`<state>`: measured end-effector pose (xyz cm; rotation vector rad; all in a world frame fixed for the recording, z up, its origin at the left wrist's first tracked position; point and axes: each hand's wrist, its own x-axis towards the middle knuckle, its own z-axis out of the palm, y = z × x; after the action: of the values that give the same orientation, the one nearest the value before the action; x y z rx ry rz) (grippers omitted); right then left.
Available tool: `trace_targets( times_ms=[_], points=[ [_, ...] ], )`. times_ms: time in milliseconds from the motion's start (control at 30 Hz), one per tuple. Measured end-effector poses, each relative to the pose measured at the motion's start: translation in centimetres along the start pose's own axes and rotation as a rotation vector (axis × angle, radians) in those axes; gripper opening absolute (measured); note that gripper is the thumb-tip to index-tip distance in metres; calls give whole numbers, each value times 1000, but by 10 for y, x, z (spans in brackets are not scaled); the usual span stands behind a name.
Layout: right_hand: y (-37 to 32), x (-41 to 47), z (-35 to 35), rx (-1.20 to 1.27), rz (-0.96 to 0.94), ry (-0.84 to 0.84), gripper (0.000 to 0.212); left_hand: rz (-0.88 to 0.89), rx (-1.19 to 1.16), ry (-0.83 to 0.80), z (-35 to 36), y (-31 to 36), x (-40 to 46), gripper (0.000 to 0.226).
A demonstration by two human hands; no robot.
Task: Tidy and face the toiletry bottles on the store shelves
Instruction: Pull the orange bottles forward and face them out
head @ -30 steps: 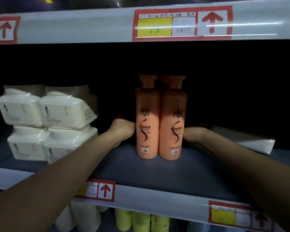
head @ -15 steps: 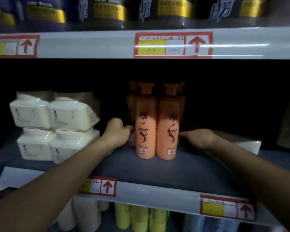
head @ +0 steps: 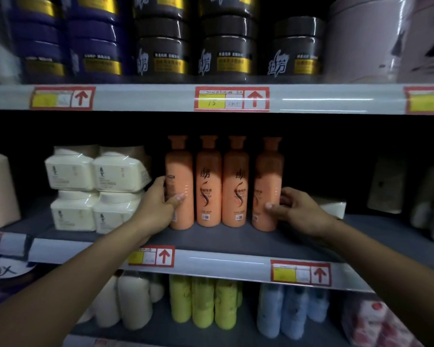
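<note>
Several orange bottles stand upright in a row near the front of the middle shelf [head: 236, 239]. My left hand [head: 158, 206] grips the leftmost orange bottle [head: 179, 171], whose label is turned away to the side. My right hand [head: 293, 209] grips the rightmost orange bottle [head: 268, 176], which stands slightly apart from the row and is partly turned. Between them the two middle bottles [head: 208, 181] [head: 236, 181] show their printed labels to the front.
Stacked white tubs [head: 95, 189] sit left of the orange bottles. Dark jars [head: 226, 51] fill the upper shelf. Below stand white bottles [head: 133, 301], yellow-green bottles [head: 201, 301] and pale blue bottles [head: 288, 311]. A white box [head: 331, 206] lies behind my right hand.
Two more orange bottles have come forward from behind the pair, one in each hand, and now stand at the ends of the row. The view has tilted upward.
</note>
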<state>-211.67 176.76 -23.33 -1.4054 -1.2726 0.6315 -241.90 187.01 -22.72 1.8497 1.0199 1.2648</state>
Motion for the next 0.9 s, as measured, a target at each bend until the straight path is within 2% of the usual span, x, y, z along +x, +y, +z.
trace_targets(
  times_ms=[167,333,633,900],
  points=[
    [-5,-26,3,114,33,-39,41,25,-12,-3,-7,6,-22,38],
    [-13,-43,9,160,36,-89,33,24,-14,-48,-6,13,-37,48],
    [-11,-48,30,-74,-186,-30,33,63,-5,-47,10,19,-45,50],
    [-7,-42,48,-153,-224,32,35,167,110,-8,31,28,-52,62]
  ],
)
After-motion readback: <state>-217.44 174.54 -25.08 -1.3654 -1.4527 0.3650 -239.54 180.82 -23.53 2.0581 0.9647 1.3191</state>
